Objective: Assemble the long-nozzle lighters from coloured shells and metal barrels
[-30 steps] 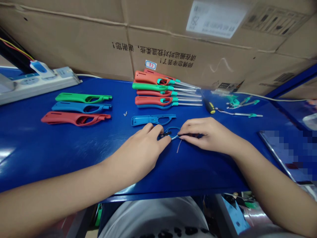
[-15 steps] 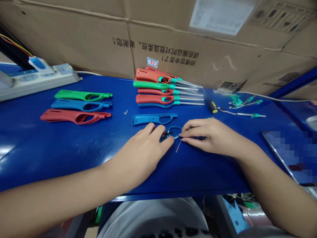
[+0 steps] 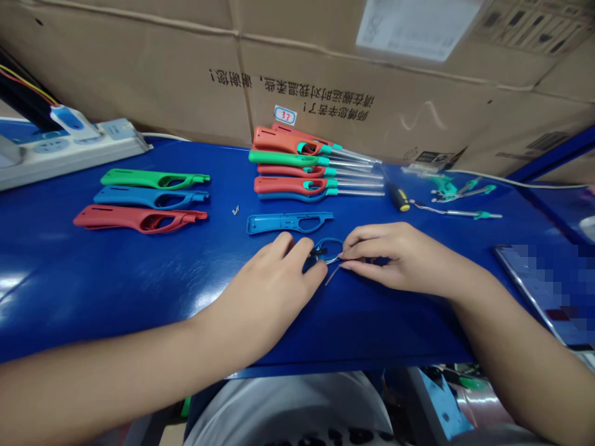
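Low over the table, my left hand (image 3: 279,285) is closed on a blue lighter half-shell (image 3: 331,240), and its fingers hide most of the handle. A black part (image 3: 318,252) shows beside the fingertips. My right hand (image 3: 388,254) pinches a thin wire (image 3: 333,274) by the shell's trigger loop; the wire's loose end hangs down to the left. Just beyond my hands lies another blue half-shell (image 3: 290,223), open side up. A few small screws (image 3: 235,210) rest to its left.
Assembled gas lighters (image 3: 292,186) lie stacked by the cardboard box (image 3: 162,80). Green, blue and red housings (image 3: 139,218) sit at left, near a power strip (image 3: 69,152). A screwdriver (image 3: 398,198) and nozzle parts (image 3: 465,189) lie at right, with a phone-like screen (image 3: 534,291) nearer.
The wire's loose end has swung slightly left and down. Both hands keep nearly the same place and grip; the view has shifted a little.
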The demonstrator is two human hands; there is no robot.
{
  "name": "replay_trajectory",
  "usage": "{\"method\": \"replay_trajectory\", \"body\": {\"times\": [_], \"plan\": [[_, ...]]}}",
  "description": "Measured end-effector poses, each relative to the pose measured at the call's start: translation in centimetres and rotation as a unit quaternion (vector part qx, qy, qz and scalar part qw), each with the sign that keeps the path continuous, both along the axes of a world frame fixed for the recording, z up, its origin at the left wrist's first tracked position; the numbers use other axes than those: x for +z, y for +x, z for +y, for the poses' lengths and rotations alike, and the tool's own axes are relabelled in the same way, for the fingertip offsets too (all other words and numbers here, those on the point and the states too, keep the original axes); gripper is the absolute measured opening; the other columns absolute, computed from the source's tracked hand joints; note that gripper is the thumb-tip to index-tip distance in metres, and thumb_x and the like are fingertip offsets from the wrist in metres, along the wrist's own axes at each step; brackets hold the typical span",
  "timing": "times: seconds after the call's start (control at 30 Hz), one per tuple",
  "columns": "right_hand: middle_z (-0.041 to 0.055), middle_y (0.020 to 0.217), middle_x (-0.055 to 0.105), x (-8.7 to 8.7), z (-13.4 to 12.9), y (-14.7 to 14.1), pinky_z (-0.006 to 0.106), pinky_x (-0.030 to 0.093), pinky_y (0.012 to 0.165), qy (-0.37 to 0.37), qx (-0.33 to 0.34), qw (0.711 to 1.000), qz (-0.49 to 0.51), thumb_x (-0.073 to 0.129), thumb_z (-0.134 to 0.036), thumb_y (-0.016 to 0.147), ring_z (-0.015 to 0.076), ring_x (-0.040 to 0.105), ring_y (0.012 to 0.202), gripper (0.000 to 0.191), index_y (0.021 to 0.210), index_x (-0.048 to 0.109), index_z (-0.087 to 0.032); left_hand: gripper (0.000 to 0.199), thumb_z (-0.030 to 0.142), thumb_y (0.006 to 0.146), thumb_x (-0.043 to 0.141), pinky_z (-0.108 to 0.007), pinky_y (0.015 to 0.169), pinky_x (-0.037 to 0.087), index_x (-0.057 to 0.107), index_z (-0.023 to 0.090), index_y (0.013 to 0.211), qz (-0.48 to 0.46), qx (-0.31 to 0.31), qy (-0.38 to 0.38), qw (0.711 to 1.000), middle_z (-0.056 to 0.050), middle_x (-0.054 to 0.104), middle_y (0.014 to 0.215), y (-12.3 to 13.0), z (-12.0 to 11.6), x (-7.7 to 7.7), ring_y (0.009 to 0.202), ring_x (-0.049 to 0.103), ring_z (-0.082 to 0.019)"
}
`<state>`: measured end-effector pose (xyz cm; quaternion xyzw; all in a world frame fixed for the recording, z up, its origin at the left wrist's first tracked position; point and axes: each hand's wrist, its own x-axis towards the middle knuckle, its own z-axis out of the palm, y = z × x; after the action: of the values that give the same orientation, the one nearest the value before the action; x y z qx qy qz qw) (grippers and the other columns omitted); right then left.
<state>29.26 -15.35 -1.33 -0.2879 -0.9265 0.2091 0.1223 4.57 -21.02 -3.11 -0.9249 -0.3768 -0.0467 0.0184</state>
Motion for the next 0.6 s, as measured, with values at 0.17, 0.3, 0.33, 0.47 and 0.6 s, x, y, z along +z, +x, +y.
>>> {"method": "replay_trajectory", "body": {"times": [0.17,0.3,0.33,0.47,0.6], "plan": [[0.0087,0.098,0.073,0.05,-0.1,0.02,0.029,0.052,0.073,-0.003,-0.004,1.0,-0.007,0.058,-0.028,0.099,0.017,0.068,0.081,0.022,0.089,0.075,-0.018,0.041,0.003,0.089,0.045,-0.046,0.081,0.056,0.063,0.017,0.123,0.001,0.002,0.009,1.0,-0.015,0.056,0.117,0.04,0.01,0.11,0.098,0.053,-0.031],[0.0078,0.1,0.072,-0.03,-0.17,0.11,0.028,0.051,0.073,-0.002,-0.016,1.0,-0.024,0.058,-0.028,0.099,0.0161,0.067,0.08,0.023,0.087,0.075,-0.019,0.042,0.004,0.088,0.045,-0.045,0.082,0.055,0.063,0.017,0.124,0.009,0.003,0.009,1.0,-0.014,0.057,0.117,0.12,0.05,0.08,0.099,0.053,-0.03],[0.0078,0.1,0.072,-0.05,-0.18,0.14,0.028,0.051,0.073,0.001,-0.017,1.0,-0.026,0.058,-0.029,0.099,0.016,0.067,0.079,0.023,0.087,0.076,-0.019,0.043,0.004,0.088,0.045,-0.045,0.082,0.055,0.063,0.018,0.124,0.011,0.004,0.01,1.0,-0.014,0.057,0.117,0.12,0.05,0.07,0.099,0.053,-0.03],[0.0081,0.102,0.074,0.01,-0.16,0.25,0.028,0.052,0.075,0.011,-0.016,0.999,-0.028,0.058,-0.03,0.099,0.0164,0.069,0.081,0.023,0.091,0.078,-0.02,0.042,0.003,0.087,0.046,-0.044,0.083,0.055,0.064,0.019,0.122,0.006,0.009,0.015,1.0,-0.013,0.057,0.116,0.07,0.06,0.03,0.099,0.053,-0.029],[0.0079,0.105,0.075,0.13,-0.12,0.36,0.029,0.053,0.076,0.013,-0.012,1.0,-0.022,0.058,-0.03,0.099,0.0177,0.071,0.086,0.022,0.101,0.078,-0.021,0.041,0.001,0.086,0.047,-0.046,0.081,0.056,0.065,0.018,0.119,-0.006,0.005,0.007,1.0,-0.014,0.057,0.114,0.0,0.1,-0.03,0.098,0.054,-0.03]]}}
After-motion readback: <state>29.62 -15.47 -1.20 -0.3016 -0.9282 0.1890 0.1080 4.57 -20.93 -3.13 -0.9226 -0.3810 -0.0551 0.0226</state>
